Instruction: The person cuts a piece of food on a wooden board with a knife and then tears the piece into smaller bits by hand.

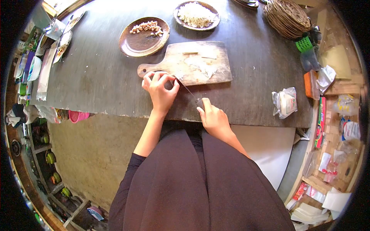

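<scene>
A wooden chopping board with a handle lies on the dark table. Thin pale shreds and a few pale sticks rest on it. My right hand is closed round the handle of a knife, whose blade slants up and left to the board's near edge. By the blade's tip, my left hand has its fingers curled, with thumb and forefinger nearly meeting; whether they pinch the tip or a food scrap cannot be made out. Beyond the board are a brown plate of small diced pieces and another plate heaped with white shreds.
A stack of wicker plates stands at the far right, with a green basket beside it. A clear plastic bag with pale contents sits near the right front corner. Utensils and containers line the left edge.
</scene>
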A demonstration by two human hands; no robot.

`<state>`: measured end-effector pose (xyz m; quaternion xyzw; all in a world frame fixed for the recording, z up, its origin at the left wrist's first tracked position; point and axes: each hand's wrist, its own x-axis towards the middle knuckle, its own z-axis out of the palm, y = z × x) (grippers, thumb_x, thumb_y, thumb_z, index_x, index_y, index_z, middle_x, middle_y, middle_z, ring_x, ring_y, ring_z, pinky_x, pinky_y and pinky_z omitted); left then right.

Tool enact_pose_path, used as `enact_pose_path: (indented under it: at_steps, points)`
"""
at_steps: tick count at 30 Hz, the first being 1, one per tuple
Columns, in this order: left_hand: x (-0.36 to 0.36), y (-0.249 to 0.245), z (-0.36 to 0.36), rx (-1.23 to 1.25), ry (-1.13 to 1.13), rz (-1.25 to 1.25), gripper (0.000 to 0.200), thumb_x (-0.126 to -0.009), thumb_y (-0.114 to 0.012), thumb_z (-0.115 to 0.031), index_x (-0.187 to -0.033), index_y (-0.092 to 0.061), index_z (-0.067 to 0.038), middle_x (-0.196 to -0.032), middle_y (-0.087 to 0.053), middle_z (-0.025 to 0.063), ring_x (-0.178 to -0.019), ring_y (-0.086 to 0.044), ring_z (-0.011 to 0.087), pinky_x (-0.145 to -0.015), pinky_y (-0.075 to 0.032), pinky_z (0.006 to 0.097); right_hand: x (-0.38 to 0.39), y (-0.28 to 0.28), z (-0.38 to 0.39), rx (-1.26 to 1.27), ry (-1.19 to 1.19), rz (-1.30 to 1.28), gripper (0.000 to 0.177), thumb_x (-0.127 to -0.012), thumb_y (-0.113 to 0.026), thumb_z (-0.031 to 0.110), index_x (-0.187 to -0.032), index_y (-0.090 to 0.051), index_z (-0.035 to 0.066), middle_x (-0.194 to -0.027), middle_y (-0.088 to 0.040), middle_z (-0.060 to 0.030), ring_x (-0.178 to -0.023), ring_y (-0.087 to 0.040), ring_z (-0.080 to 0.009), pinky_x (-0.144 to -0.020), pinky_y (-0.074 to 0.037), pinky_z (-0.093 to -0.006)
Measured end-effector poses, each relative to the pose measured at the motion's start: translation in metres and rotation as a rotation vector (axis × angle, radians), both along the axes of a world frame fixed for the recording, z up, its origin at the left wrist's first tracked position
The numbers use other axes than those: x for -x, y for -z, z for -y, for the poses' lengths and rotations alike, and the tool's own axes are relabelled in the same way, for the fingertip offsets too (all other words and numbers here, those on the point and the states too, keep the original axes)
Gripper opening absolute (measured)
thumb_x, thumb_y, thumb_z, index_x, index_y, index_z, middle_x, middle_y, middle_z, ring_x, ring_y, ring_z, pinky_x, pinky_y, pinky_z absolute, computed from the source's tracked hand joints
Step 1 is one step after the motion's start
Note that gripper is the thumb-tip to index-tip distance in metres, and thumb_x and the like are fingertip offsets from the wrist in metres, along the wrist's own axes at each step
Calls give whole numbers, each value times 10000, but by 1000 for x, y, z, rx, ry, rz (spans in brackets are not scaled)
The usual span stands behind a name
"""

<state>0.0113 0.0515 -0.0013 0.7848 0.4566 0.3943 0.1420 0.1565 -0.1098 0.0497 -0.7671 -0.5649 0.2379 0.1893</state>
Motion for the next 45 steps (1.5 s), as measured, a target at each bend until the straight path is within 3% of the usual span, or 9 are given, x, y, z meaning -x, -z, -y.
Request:
enact_pose_path:
  at_steps: [17, 28, 45]
  points:
    - [1, 0, 0, 20, 5, 19, 125, -726, -811, -207, -795, -716, -167, -982, -668, -9, -1186, -469, 299, -1049, -289, 506, -3, -3, 1, -9, -20, -2, 268, -1038, -520, 287, -1151, -472, 48, -835, -689, -256, -736, -674, -482, -625, -537, -564]
    - [2, -7, 6, 3, -54, -71, 90, -771, -824, -202, -823, -751, -196, -1034, -720, -104, -1172, -490, 243, -1057, -277, 465, -5, -6, 4, -19, -29, -28, 296, -1040, -517, 299, -1185, -474, 45, -851, -690, -260, -746, -678, -478, -623, -540, -560]
    - [1, -7, 9, -3, -83, -79, 86, -775, -828, -208, -821, -756, -196, -1040, -722, -110, -1166, -492, 232, -1072, -264, 457, -8, -3, 4, -30, -7, -17, 323, -1041, -517, 316, -1219, -485, 49, -857, -697, -249, -771, -687, -472, -663, -552, -558]
